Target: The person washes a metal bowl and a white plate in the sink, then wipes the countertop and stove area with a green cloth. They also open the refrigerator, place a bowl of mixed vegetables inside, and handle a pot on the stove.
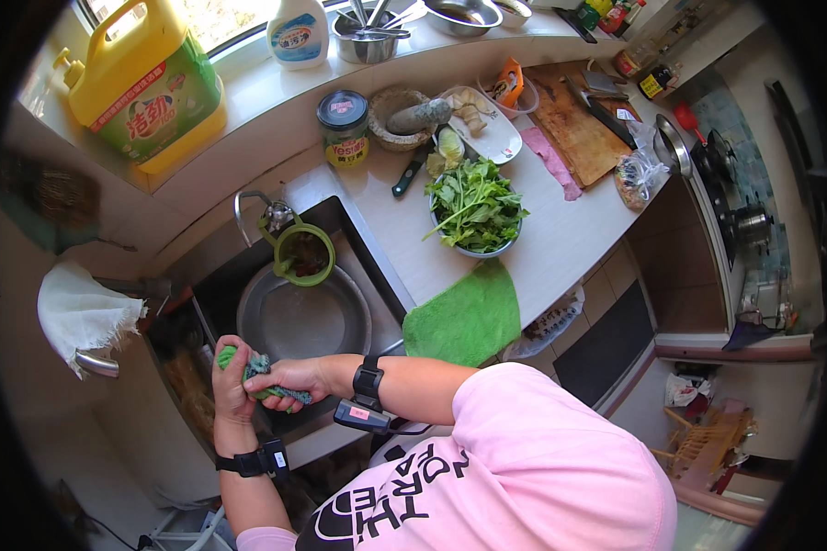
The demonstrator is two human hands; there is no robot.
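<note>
Over the near edge of the sink, both my hands grip one bunched green and blue cloth (pixel 255 375). My left hand (pixel 233 379) is closed round its upper end, and my right hand (pixel 286 384) holds the other end close beside it. Just beyond my hands, a wide metal basin (pixel 303 320) sits in the sink. A green strainer basket (pixel 305 255) with dark scraps hangs below the faucet (pixel 251 213). To the right, a green towel (pixel 465 317) lies over the counter edge, below a bowl of leafy greens (pixel 475 206).
A stone mortar (pixel 396 127), a lidded jar (pixel 344 127), a dark-handled knife (pixel 410 175) and a white plate (pixel 489 131) stand or lie on the counter. Farther right are a wooden cutting board (pixel 579 131) and a tied plastic bag (pixel 637 179). A white cloth (pixel 86 310) hangs left of the sink.
</note>
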